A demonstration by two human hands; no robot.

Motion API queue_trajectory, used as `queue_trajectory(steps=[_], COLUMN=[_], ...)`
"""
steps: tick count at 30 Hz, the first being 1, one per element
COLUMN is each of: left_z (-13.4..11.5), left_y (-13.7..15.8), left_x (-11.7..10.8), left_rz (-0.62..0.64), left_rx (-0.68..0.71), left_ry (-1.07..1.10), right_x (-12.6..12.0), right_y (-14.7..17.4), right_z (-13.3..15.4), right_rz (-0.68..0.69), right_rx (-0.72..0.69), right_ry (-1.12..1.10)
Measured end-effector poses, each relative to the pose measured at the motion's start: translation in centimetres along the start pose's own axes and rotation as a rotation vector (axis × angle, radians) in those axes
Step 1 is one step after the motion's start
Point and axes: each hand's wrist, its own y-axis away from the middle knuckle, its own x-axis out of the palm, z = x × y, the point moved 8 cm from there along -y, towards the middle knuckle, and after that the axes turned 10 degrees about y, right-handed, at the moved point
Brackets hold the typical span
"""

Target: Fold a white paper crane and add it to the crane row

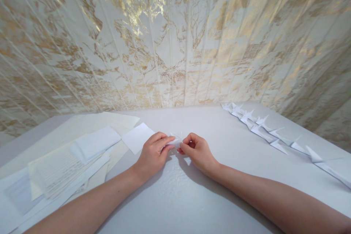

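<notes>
A small folded piece of white paper [175, 142] is held between my two hands, above the middle of the table. My left hand [157, 150] pinches its left side between thumb and fingers. On the other side, my right hand [197, 150] grips the paper's right end with thumb and curled fingers. Thin pointed tips stick up from the folded paper; its full shape is partly hidden by the fingers. Just left of my left hand lies a flat white square of paper [138, 138].
Folded white paper cranes [257, 129] stand in rows along the right side of the white table [170, 204]. Piled at the left are loose sheets [60, 168], some printed, with a folded white stack [95, 142] on top. A gold-patterned curtain [175, 44] hangs behind the table.
</notes>
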Motion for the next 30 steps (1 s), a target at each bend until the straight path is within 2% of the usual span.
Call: queue_trajectory(steps=[10, 12, 16, 18, 21, 25, 30], left_z=[-0.1, 0.0, 0.6, 1.2, 2.1, 2.9, 3.0], left_y=[-0.2, -0.2, -0.3, -0.2, 0.1, 0.5, 0.5], left_x=[-0.4, -0.5, -0.8, -0.8, -0.5, 0.1, 0.0], left_rz=[-0.048, -0.053, -0.085, -0.107, -0.124, -0.115, -0.135], left_rx=[-0.035, -0.062, -0.166, -0.24, -0.358, -0.462, -0.418], left_ry=[0.032, 0.046, 0.131, 0.217, 0.395, 0.542, 0.485], right_x=[0.0, -0.2, -0.5, -0.5, -0.6, -0.3, -0.1], right_y=[0.2, 0.4, 1.2, 1.7, 2.0, 1.9, 1.4], right_z=[1.0, 1.8, 4.0, 4.7, 5.2, 5.0, 4.4], right_rz=[-0.025, -0.049, -0.065, -0.061, -0.047, -0.009, 0.025], right_rx=[-0.176, -0.259, -0.519, -0.627, -0.717, -0.708, -0.583], right_ry=[0.102, 0.169, 0.282, 0.313, 0.34, 0.372, 0.385])
